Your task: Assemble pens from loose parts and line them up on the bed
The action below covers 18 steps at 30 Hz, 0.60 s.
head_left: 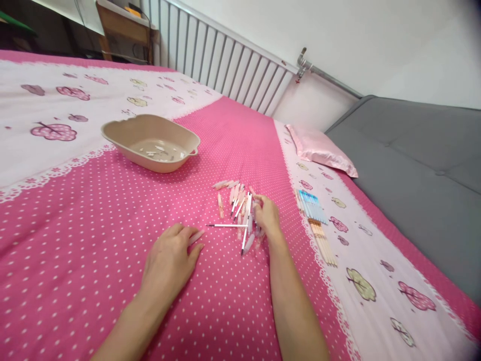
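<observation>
My left hand (171,260) lies flat on the pink dotted bedspread (112,215), fingers stretched out, fingertips at a pale pen cap (196,236). My right hand (267,215) reaches into a loose pile of pen parts (238,200), its fingers curled among white refills and pink barrels; what it grips is hidden. A single thin refill (225,225) lies between the two hands.
A beige oval basin (150,143) with a few small bits inside sits to the upper left. A neat row of blue and beige pens (316,225) lies right of the pile. A pink pillow (319,148), grey sofa (413,170) and white radiator (225,65) border the bed.
</observation>
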Each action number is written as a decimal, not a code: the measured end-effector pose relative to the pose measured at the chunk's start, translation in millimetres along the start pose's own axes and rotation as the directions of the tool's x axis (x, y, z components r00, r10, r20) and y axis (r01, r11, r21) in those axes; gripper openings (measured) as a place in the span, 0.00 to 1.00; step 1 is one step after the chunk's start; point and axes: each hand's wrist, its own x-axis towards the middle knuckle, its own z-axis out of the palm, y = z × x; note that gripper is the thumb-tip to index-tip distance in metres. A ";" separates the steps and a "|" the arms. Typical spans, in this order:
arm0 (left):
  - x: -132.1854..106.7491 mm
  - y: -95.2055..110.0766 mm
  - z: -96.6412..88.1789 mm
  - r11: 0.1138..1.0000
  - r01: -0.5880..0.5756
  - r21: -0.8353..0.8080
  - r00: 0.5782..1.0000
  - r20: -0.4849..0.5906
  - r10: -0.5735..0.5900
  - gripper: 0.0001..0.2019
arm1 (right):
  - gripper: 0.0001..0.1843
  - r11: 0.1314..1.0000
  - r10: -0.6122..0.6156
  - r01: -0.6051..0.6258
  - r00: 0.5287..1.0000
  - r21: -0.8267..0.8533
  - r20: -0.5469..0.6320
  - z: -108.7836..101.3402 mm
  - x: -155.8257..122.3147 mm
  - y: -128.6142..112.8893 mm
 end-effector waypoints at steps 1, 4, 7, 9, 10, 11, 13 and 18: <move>-0.3 0.0 -0.2 1.000 0.005 0.001 1.000 0.000 -0.005 0.12 | 0.15 0.998 0.045 -0.044 0.998 0.046 -0.031 -0.4 1.0 1.5; -0.8 0.3 -0.6 1.000 0.013 0.007 1.000 0.008 -0.014 0.12 | 0.12 0.978 0.132 -0.114 0.986 0.174 -0.100 0.7 4.0 7.3; 0.0 1.0 -0.8 1.000 0.009 0.007 1.000 0.010 -0.009 0.12 | 0.11 0.945 0.157 -0.114 0.980 0.307 -0.120 3.0 5.3 9.4; 0.7 1.4 -0.7 1.000 0.006 0.005 1.000 0.010 -0.006 0.12 | 0.11 0.914 0.167 -0.113 0.980 0.390 -0.106 3.6 5.1 7.5; 1.0 1.5 -0.6 1.000 0.006 0.005 1.000 0.009 -0.006 0.12 | 0.12 0.896 0.173 -0.117 0.981 0.429 -0.094 3.5 4.7 5.8; 1.1 1.6 -0.4 1.000 0.006 0.006 1.000 0.009 -0.006 0.12 | 0.12 0.877 0.177 -0.121 0.981 0.465 -0.080 3.1 4.3 3.9; 0.9 1.4 -0.2 1.000 0.007 0.005 1.000 0.005 -0.007 0.12 | 0.12 0.839 0.180 -0.126 0.982 0.529 -0.052 2.0 3.5 0.1; -0.4 0.3 -0.7 1.000 0.002 -0.004 1.000 0.003 -0.002 0.12 | 0.13 0.764 0.180 -0.139 0.984 0.630 -0.001 0.8 2.6 -5.0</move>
